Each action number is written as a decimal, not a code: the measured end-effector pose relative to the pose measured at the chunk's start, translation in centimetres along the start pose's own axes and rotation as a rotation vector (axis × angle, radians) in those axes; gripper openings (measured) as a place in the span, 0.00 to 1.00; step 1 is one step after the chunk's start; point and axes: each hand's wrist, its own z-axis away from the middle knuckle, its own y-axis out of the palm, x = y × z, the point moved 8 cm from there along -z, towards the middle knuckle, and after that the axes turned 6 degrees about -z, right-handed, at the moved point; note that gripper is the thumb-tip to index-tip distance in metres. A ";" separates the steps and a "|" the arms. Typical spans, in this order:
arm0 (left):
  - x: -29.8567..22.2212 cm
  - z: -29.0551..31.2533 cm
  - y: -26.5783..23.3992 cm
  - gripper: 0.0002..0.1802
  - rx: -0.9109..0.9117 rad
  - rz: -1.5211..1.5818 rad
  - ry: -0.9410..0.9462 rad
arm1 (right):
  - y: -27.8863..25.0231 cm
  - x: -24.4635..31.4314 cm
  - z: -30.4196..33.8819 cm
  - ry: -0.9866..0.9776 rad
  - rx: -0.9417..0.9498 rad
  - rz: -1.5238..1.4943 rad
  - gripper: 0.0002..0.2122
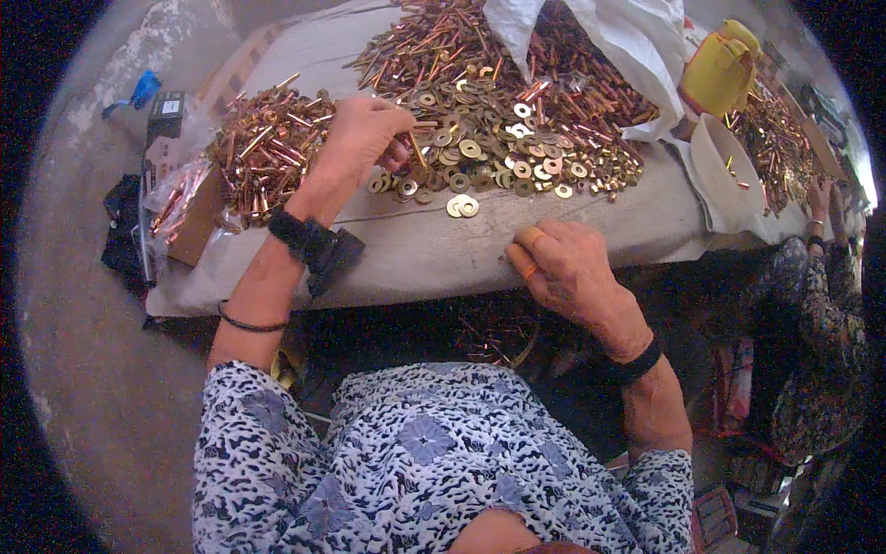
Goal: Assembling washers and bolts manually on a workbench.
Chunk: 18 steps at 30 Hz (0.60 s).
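My left hand (pixel 367 134) is closed over the left edge of the washer heap, fingertips pinching a thin copper-coloured metal rod (pixel 418 150). Under and beside it lie many flat brass-coloured washers (pixel 470 149), with a few loose ones (pixel 461 205) near the front of the pile. Nearer me, at the front edge of the cloth-covered table (pixel 425 249), my right hand (pixel 570 272) has its fingers curled in, orange bands around two of them. Whatever those fingers hold, if anything, is hidden.
A big heap of copper-coloured rods (pixel 406 51) rises at the back, partly under a white sack (pixel 637 46). A smaller rod pile (pixel 263 148) lies left. To the right stand a yellow container (pixel 720 69) and a white tub (pixel 724 166). Another person's hand (pixel 818 198) is far right.
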 end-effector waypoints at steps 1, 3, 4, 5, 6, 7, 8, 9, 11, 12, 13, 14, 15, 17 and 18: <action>0.0 0.4 -0.5 0.10 -0.039 0.024 0.003 | 0.0 0.0 0.0 0.001 0.001 -0.001 0.05; 0.1 1.4 -1.2 0.10 -0.110 0.079 0.004 | 0.2 -0.3 0.0 0.052 0.032 -0.019 0.04; 0.4 1.8 -1.4 0.09 -0.121 0.112 0.004 | 0.3 -0.5 0.0 0.077 0.048 -0.028 0.04; 0.7 2.2 -1.7 0.09 -0.136 0.144 0.003 | 0.0 -0.6 -0.1 0.100 0.012 -0.079 0.04; 0.9 2.7 -1.9 0.09 -0.152 0.176 0.003 | -0.3 -0.8 -0.1 0.122 -0.024 -0.131 0.06; 1.3 3.2 -1.9 0.08 -0.159 0.234 -0.008 | -0.6 -0.9 -0.1 0.143 -0.060 -0.183 0.07; 1.9 3.7 -1.6 0.08 -0.163 0.292 -0.019 | -0.9 -1.0 -0.3 0.140 -0.122 -0.236 0.07; 2.5 4.1 -1.3 0.07 -0.167 0.349 -0.031 | -1.2 -1.0 -0.5 0.137 -0.184 -0.289 0.08; 3.8 4.6 -0.4 0.06 -0.142 0.493 -0.071 | -1.3 -1.3 -0.7 0.215 -0.230 -0.424 0.10; 4.1 5.0 0.1 0.06 -0.128 0.566 -0.091 | -1.1 -1.5 -0.8 0.297 -0.214 -0.505 0.11; 4.1 5.5 0.6 0.06 -0.133 0.606 -0.102 | -0.7 -1.7 -0.8 0.379 -0.198 -0.584 0.13; 3.9 6.0 1.4 0.06 -0.134 0.649 -0.113 | -0.3 -1.6 -1.0 0.398 -0.155 -0.579 0.14; 3.8 6.3 2.0 0.07 -0.134 0.691 -0.125 | 0.3 -1.6 -1.3 0.418 -0.112 -0.572 0.16; 4.2 6.3 3.0 0.08 -0.122 0.728 -0.122 | 1.0 -1.3 -1.6 0.443 -0.080 -0.602 0.18; 4.2 6.4 3.6 0.09 -0.118 0.748 -0.115 | 1.1 -1.1 -1.6 0.447 -0.092 -0.638 0.18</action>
